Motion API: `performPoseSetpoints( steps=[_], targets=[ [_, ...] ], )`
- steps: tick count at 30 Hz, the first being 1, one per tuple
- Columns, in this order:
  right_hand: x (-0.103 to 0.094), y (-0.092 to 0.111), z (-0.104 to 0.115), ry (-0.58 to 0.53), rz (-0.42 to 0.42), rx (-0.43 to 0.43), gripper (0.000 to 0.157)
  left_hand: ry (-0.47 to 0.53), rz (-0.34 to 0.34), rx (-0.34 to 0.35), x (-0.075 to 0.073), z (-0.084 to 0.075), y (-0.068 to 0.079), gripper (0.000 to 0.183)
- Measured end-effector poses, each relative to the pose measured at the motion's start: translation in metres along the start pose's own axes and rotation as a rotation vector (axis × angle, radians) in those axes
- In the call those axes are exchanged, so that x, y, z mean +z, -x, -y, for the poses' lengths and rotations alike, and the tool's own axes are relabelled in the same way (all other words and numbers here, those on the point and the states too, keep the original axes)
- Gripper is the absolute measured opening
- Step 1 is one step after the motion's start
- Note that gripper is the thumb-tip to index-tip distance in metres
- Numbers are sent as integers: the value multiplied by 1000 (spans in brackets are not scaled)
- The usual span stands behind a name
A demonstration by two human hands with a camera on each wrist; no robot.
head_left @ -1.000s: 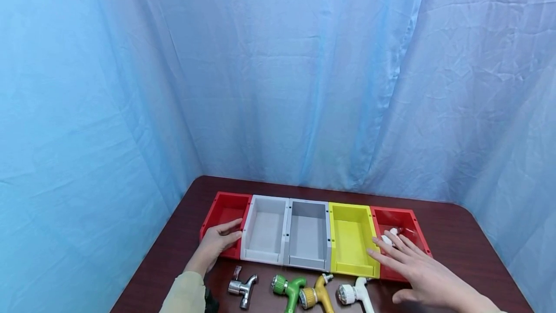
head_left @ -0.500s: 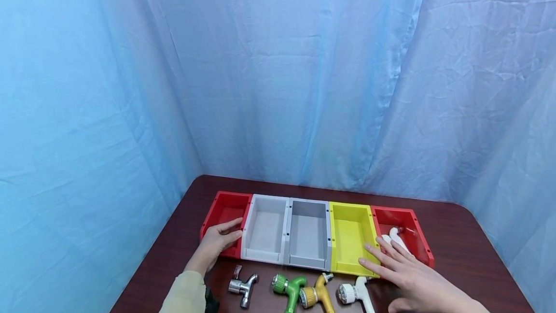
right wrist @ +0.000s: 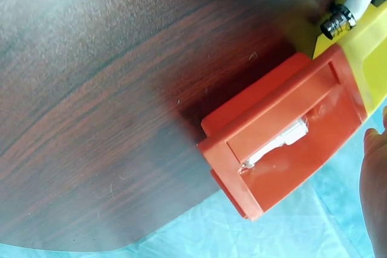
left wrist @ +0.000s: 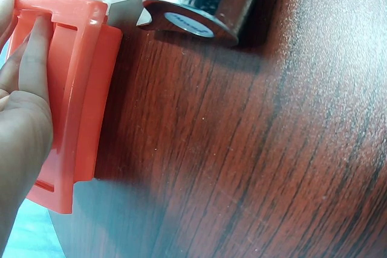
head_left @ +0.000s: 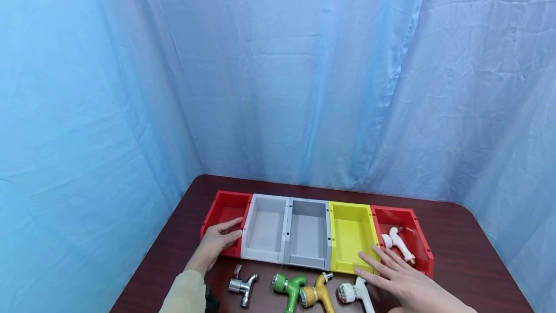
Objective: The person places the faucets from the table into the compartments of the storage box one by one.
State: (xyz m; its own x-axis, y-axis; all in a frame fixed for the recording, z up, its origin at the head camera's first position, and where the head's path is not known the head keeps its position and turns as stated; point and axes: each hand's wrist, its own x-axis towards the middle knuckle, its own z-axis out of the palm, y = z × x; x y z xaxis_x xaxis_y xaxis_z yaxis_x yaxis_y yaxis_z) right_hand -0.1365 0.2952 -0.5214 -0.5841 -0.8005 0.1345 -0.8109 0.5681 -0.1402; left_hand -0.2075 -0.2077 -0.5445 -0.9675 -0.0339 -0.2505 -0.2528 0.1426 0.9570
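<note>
Inside the right red bin [head_left: 393,216], a white, knobbed tap [head_left: 400,244] is laid aslant. The right grip [head_left: 406,281] is held spread near the yellow bin [head_left: 349,233]; the left red bin [head_left: 230,203] is touched by the left grip [head_left: 214,241], fingers extended.

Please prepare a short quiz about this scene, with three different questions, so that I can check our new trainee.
1. Which bin in the row holds a white tap?
2. True or false: in the head view, the green tap lies between the silver tap and the yellow tap.
3. Fill in: the left hand is at the leftmost bin, whose colour is ____.

Key:
1. The rightmost bin, a red one.
2. True.
3. Red.
</note>
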Motion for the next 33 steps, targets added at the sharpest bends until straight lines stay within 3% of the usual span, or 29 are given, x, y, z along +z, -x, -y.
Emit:
performPoseSetpoints(
  steps=[15,27,33],
  targets=[
    [17,-1,5,-12,54,-26,91,-1,-11,-12,1,-1,-1,58],
    [31,-5,10,-110,123,-38,85,-8,-15,-24,1,-2,-2,60],
    [38,-4,10,-27,138,-69,82,-5,-13,-18,1,-1,-1,61]
  ],
)
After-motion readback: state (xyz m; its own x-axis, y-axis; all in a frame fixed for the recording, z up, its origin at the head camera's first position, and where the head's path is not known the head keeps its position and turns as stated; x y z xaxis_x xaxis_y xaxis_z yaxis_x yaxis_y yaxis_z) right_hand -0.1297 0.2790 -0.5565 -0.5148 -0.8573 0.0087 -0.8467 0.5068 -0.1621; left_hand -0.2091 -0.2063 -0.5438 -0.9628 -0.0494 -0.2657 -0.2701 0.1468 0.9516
